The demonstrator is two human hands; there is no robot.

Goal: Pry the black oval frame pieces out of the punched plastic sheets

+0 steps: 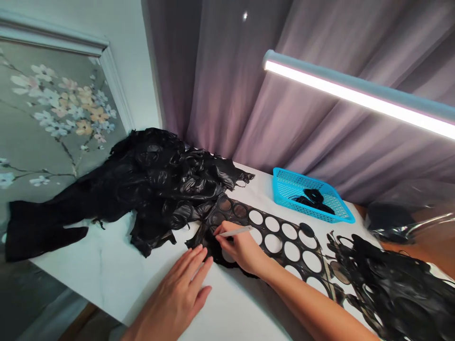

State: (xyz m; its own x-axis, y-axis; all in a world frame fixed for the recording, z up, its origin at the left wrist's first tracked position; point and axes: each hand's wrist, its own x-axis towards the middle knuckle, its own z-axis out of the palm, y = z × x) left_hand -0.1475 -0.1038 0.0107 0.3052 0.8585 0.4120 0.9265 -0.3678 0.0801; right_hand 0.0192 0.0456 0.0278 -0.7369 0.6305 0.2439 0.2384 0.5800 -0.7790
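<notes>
My right hand (241, 248) is closed round a slim white pen-like tool (236, 231). Its tip end is hidden in my fingers, over the dark left part of a black sheet (297, 222) with rows of round holes. Flat and open, my left hand (181, 284) lies on the white table, fingertips at the near edge of the black material. Behind both hands, a large heap of thin, shiny black material (152, 175) with round shapes in it touches the sheet's left end. A loose black disc (306, 230) lies at the sheet's far right.
A blue plastic basket (339, 208) holding black items stands at the back of the white table (113, 270). Black cut scraps (398, 279) are piled at right, near a clear plastic bag (394, 218). A lit tube lamp (355, 97) hangs before the curtain (231, 85).
</notes>
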